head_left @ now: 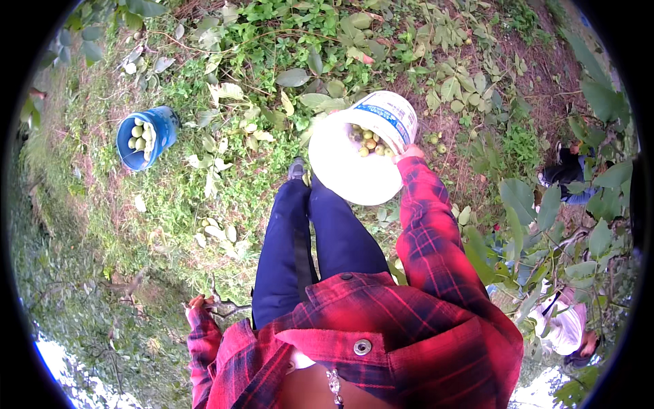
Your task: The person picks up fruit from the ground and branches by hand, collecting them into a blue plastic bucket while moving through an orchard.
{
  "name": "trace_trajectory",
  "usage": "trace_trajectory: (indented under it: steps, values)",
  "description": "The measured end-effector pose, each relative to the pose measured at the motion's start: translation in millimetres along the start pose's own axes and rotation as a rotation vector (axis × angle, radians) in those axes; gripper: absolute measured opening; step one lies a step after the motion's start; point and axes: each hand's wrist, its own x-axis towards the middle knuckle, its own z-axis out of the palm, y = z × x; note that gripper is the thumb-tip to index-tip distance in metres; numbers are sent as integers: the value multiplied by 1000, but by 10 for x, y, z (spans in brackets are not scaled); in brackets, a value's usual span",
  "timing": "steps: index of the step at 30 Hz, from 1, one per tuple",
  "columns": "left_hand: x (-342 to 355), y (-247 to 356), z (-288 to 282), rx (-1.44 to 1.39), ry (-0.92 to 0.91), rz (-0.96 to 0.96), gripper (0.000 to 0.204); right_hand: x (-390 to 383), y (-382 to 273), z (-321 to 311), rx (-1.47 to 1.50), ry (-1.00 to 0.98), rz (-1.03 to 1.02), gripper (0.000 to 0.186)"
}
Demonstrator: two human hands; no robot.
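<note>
The right hand (409, 154) grips the rim of a white bucket (340, 170), held out in front of the legs and tipped so its mouth faces the camera. Only a small cluster of green fruit (369, 143) lies at its bottom, so by my judgement the picking is at an early stage for this pail, with most of its room unfilled. A blue bucket (160, 126) lies tilted on the grass (170, 198) to the left, well apart, and looks nearly full of the same pale green fruit. The left hand (199, 302) hangs low by the hip; it seems loosely curled on a thin twig, though the view there is too dim to be sure. A few loose fruit (436, 142) lie among the weeds beside the white bucket.
</note>
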Motion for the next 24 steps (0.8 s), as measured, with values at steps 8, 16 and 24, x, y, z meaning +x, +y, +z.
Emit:
trace_trajectory:
  steps: [8, 16, 24]
  values:
    - [-457, 57, -229, -114, 161, 102, 18, -291, -652, -83, -115, -89, -135, 54]
    - [-280, -471, -946, -294, 282, 45, 17, -707, -1143, 53, -56, -128, -208, 48]
    - [568, -1045, -2430, -480, 330, 19, 16, -1743, -1664, 537, 239, -267, 62, 21]
